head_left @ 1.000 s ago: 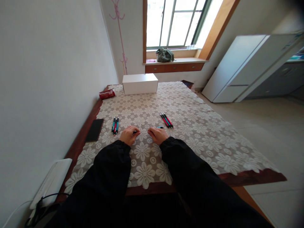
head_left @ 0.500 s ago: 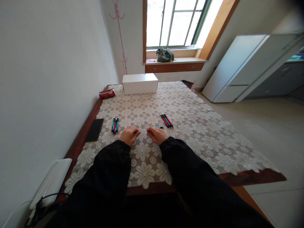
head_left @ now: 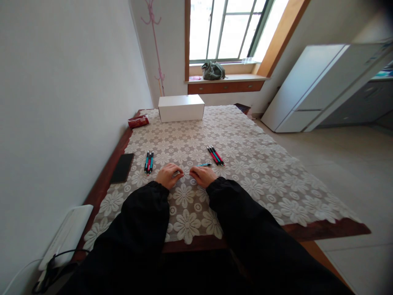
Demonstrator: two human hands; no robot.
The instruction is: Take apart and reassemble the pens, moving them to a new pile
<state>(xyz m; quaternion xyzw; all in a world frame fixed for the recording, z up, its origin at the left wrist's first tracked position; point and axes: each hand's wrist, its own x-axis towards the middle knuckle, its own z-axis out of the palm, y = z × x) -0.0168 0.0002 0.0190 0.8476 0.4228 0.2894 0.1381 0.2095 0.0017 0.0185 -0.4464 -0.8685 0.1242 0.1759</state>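
Note:
My left hand and my right hand face each other low over the tablecloth, fingertips pinched. A thin pale strand spans the small gap between them; its exact kind is too fine to make out. Just beyond my right hand lies a teal and black pen, partly behind the fingers. To the left of my left hand rests a group of pens in teal, red and black, side by side. Another group of red, teal and black pens lies slanted, farther off to the right.
A lace tablecloth with flowers covers the table. A dark flat notebook-like object lies at the left edge. Farther back are a red packet and a white box. A white device with cables sits at the lower left.
My left fingertips have shifted slightly right, narrowing the gap between the hands. My right hand has moved very little. More of the single pen behind it now shows.

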